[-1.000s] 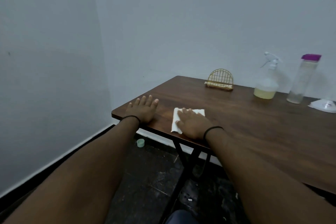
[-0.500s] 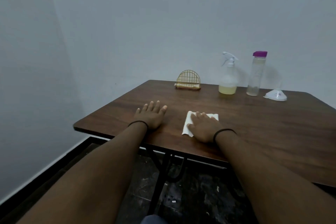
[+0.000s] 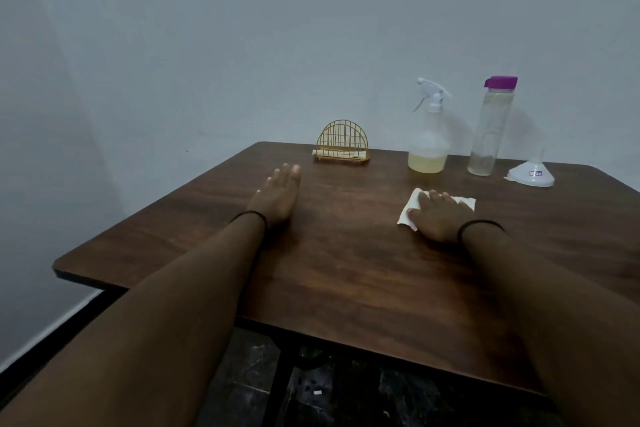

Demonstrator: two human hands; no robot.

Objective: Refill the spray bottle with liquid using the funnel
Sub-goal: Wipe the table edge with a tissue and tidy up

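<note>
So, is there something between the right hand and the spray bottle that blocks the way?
Nothing visible does. The right hand rests flat on a white tissue, and only bare table lies between it and the spray bottle.

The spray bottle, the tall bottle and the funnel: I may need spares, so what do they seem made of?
Spray bottle: looks like translucent plastic, yellowish liquid showing through low down, with a white plastic trigger head. Tall bottle: clear, with a glossy purple cap; plastic or glass, I cannot tell. Funnel: probably translucent white plastic, standing mouth down with a small label.
</note>
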